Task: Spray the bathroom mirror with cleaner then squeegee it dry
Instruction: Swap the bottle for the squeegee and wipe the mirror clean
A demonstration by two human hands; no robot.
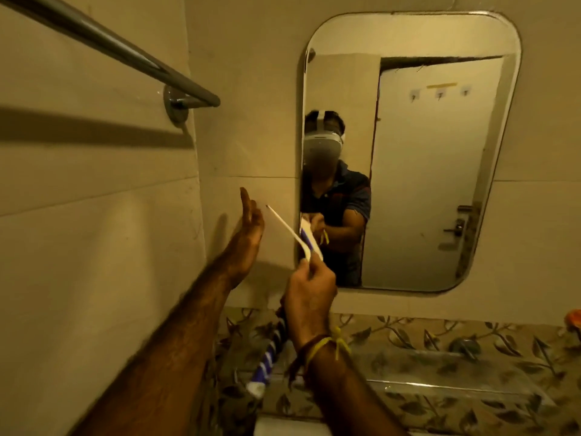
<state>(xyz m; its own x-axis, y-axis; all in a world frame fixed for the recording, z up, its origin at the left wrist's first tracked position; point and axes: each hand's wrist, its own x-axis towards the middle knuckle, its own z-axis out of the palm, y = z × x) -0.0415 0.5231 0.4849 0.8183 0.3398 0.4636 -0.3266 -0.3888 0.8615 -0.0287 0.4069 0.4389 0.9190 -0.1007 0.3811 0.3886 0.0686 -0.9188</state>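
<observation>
Gripping the squeegee (294,234) by its striped handle, your right hand (309,287) is closed in a fist around the shaft, with the white blade edge pointing up and to the left, away from the glass. The blade head sits just beside the lower left edge of the mirror (408,152), overlapping the frame line but, as far as the view shows, not pressed flat on the glass; whether it touches at all is hard to tell. The rest of the blue-and-white handle trails down below your wrist toward the patterned counter (440,341).

You seem to hold it this way because you are lining the blade up for a pass: a start at the mirror's left edge would let you draw it across. That is a judgement from the pose only.

Your left hand (248,225) is wide open, fingers straight and together, palm facing right, raised near the tiled wall (110,215) and just left of the blade tip. It holds nothing and looks clear of both the wall and the squeegee, though the gap to the wall is uncertain. It may be there for balance or to steady the blade.

No spray bottle is in sight, and no wetness can be made out on the glass in this dim light, so whether spraying is done cannot be told. A towel bar (110,48) runs along the wall above.
</observation>
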